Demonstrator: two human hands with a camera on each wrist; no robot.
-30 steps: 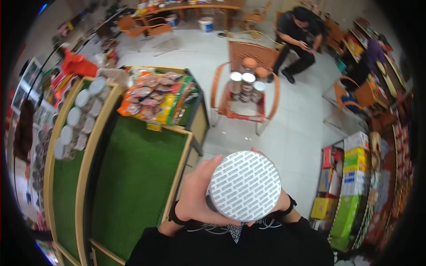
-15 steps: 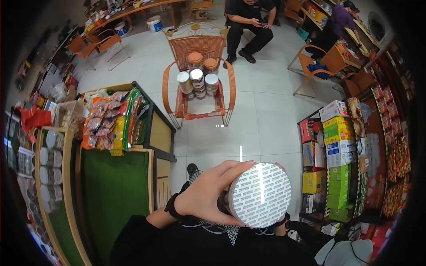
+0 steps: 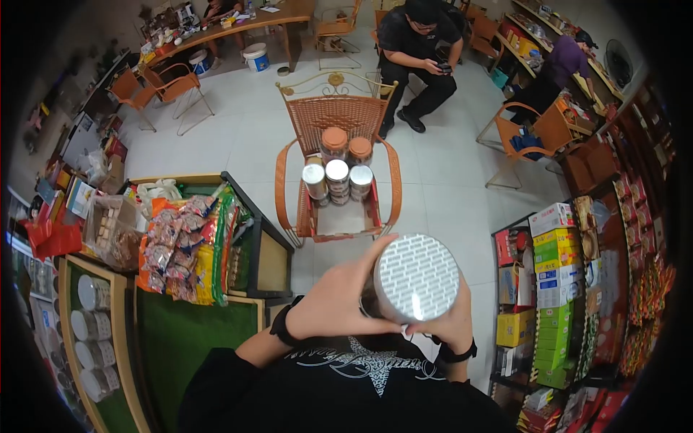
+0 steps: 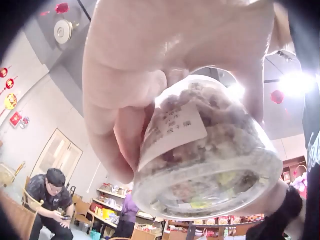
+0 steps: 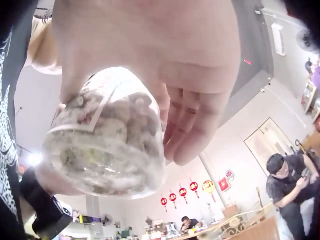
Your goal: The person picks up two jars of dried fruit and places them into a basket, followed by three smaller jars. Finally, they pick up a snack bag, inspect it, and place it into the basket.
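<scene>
In the head view I hold a clear jar with a silvery patterned lid in front of my chest, the lid facing up at the camera. My left hand grips its left side, thumb and fingers spread round the wall. My right hand curls round the other side, its fingers partly hidden by the jar. From below, the left wrist view shows the jar packed with greyish-brown lumpy pieces, a white printed label on its wall. The right wrist view shows the same jar, with the right fingers bent along it.
Ahead stands a wicker armchair bearing several orange- and white-lidded jars. At left is a green-lined display stand with snack bags and more jars. Boxed goods fill shelves at right. A seated person holds a phone.
The head view has swung about, shifting the chair and stands in it. The jar stays held up at my chest. My right hand, mostly hidden behind the jar half a second ago, now shows at its right side.
</scene>
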